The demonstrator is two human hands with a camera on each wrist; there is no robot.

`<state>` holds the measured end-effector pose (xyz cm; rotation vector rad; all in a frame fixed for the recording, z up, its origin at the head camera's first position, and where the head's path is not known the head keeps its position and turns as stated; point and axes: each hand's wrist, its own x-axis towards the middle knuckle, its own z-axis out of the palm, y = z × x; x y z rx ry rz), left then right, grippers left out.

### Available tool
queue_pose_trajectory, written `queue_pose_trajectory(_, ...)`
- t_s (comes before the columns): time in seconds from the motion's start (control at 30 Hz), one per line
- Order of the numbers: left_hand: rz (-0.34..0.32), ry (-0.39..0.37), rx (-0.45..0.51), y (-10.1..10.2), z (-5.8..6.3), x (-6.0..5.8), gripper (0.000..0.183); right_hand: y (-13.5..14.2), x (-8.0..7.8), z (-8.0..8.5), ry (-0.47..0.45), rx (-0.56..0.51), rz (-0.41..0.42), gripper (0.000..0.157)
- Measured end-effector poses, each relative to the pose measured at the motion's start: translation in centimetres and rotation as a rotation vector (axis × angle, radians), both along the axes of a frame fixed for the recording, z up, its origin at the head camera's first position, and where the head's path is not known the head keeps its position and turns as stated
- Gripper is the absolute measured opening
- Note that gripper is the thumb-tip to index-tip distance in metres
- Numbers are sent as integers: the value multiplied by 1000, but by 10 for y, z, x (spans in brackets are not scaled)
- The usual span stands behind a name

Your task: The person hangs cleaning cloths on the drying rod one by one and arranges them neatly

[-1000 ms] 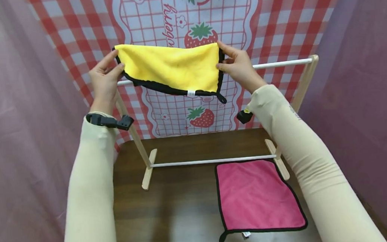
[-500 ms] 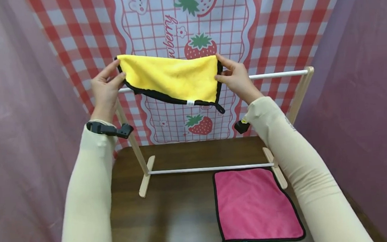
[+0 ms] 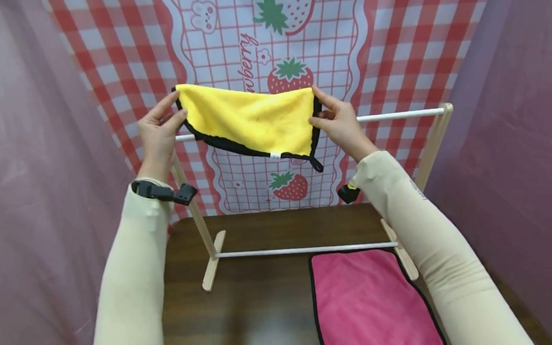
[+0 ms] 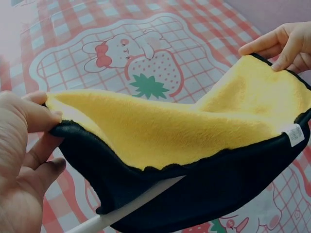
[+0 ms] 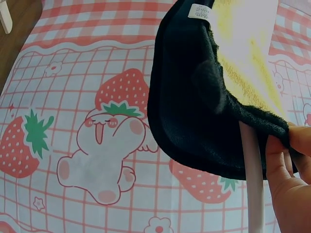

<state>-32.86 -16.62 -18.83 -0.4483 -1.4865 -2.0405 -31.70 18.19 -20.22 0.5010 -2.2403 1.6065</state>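
A yellow cloth [image 3: 253,118] with a black border, a white tag and a corner loop hangs over the upper white rod [image 3: 399,115] of a rack. Its dark reverse side [image 5: 184,92] shows in the right wrist view, with the rod running out from under the folded cloth. My left hand [image 3: 157,130] pinches the cloth's left edge between thumb and fingers. At the opposite edge, my right hand [image 3: 342,121] pinches it the same way. Between the hands the top of the cloth sags slightly. Below, a pink cloth [image 3: 372,305] with black edging lies flat on the wooden surface.
The rack has light wooden legs [image 3: 197,220] and a lower white rod [image 3: 305,250]. A red-checked strawberry-print cloth [image 3: 392,41] hangs behind it. Pinkish curtains [image 3: 508,124] close in both sides. The brown wooden surface [image 3: 247,313] lies beneath the rack.
The head view has tilted upward, so rack, hands and pink cloth sit lower in it. Both hands keep their pinch on the yellow cloth over the rod.
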Motion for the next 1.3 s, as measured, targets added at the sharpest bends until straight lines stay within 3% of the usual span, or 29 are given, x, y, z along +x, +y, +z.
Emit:
queue_pose_trajectory(0.2,-15,69,43,-5,-12,1,36,0,3,-6,-21,9,41,67)
queue_pose_trajectory(0.3,16,56,11,-8,-17,1,37,1,4,-9,-32,21,42,67)
queue_pose_trajectory(0.43,32,-19,-37,-10,-18,1,33,2,4,-12,-36,10,15,68)
queue_pose_trajectory(0.67,-25,-137,11,-4,0,-2,38,-3,0,2,-13,-91,-11,69)
queue_pose_trajectory(0.8,25,-136,-24,2,14,-5,39,-5,-1,17,-5,-158,-16,69)
queue_pose_trajectory(1.0,49,-99,29,12,29,-7,38,-6,1,34,3,-194,-21,69)
queue_pose_trajectory(1.13,40,-112,35,9,22,-6,38,-3,3,31,-35,-98,-19,69)
queue_pose_trajectory(1.3,-38,-112,55,-3,-6,-2,36,3,5,12,-91,-18,5,67)
